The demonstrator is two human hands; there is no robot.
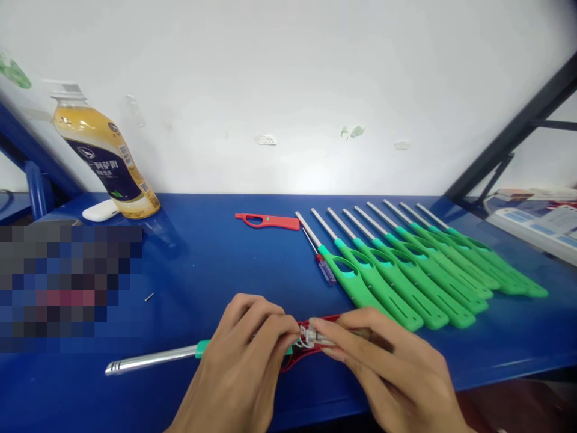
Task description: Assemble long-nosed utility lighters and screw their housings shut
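Note:
A partly assembled stick lighter lies before me, its silver tube [153,359] pointing left and ending in a green collar [202,347]. Its red handle shell [295,362] is open, with inner parts showing. My left hand [243,355] is closed around the collar end, its fingertips pressed together by a thin white tube or wire [301,340]. Between the thumb and fingers of my right hand [392,367] is a small clear plastic part [317,337], at the handle's middle. My fingers hide much of the shell.
Several green lighters [387,288] lie in a slanted row on the right. Beside them are a screwdriver [325,269] and a red handle half [276,221]. A drink bottle [108,162], a white object [100,210] and a small screw [149,296] are leftward. A wall stands behind.

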